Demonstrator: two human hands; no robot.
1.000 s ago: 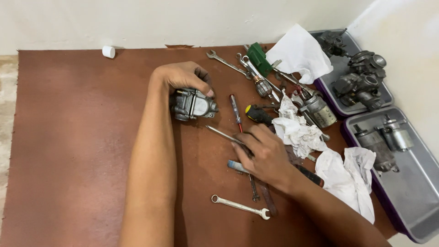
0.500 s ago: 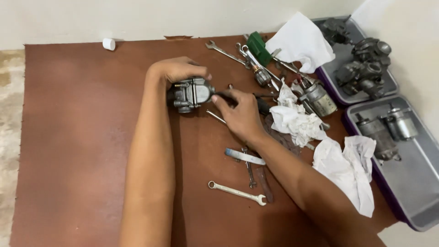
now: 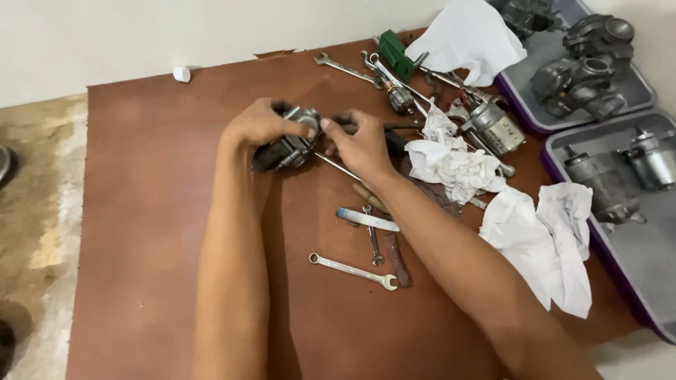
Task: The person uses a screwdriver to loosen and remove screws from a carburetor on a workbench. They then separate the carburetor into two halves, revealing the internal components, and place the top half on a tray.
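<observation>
Head cam, looking down on brown tabletop (image 3: 162, 232). Left hand (image 3: 262, 123), centre-upper frame, clenched around small grey metal engine part (image 3: 289, 144), lifted slightly or resting on tabletop, cannot tell which. Right hand (image 3: 362, 144) just right of it, fingertips pinched on the part's upper right edge; whether it also holds a tool, cannot tell. Thin metal rod (image 3: 336, 166) runs diagonally below right hand, partly hidden. Below the forearms, lower centre: combination wrench (image 3: 352, 270) flat on tabletop, small wrench (image 3: 372, 239) and flat metal strip (image 3: 366, 219) just above it, touching/overlapping. Right of hands: crumpled white rags (image 3: 454, 165), larger white cloth (image 3: 553, 243) toward lower right. Upper centre-right: pile of wrenches (image 3: 345, 68) w/ green-handled tool (image 3: 394, 56), cylindrical metal unit (image 3: 496, 128), white paper sheet (image 3: 468, 39). Far right: two grey trays (image 3: 637, 246) w/ more metal parts. Small white cap (image 3: 182, 74) upper left, well apart from the rest.
</observation>
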